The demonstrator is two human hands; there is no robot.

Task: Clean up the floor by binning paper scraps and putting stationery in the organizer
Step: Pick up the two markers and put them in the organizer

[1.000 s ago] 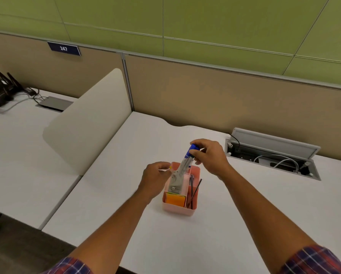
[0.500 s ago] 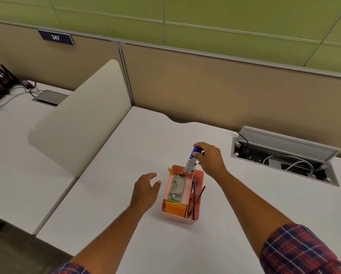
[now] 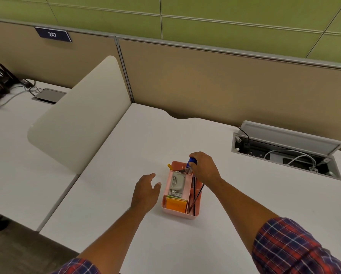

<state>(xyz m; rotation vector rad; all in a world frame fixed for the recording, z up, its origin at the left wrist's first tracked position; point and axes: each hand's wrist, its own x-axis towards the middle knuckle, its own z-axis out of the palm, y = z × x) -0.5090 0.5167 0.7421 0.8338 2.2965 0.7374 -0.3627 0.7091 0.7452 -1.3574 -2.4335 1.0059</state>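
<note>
While your right hand (image 3: 204, 168) pinches the blue-capped marker (image 3: 189, 165) down into the far compartment of the pink organizer (image 3: 180, 211), your left hand (image 3: 146, 191) hovers half open just left of it, holding nothing. You have one organizer near the desk's (image 3: 126, 155) middle, holding one grey stapler (image 3: 177, 183), one orange sticky-note pad (image 3: 175, 204) and two dark pens (image 3: 195, 196).
</note>
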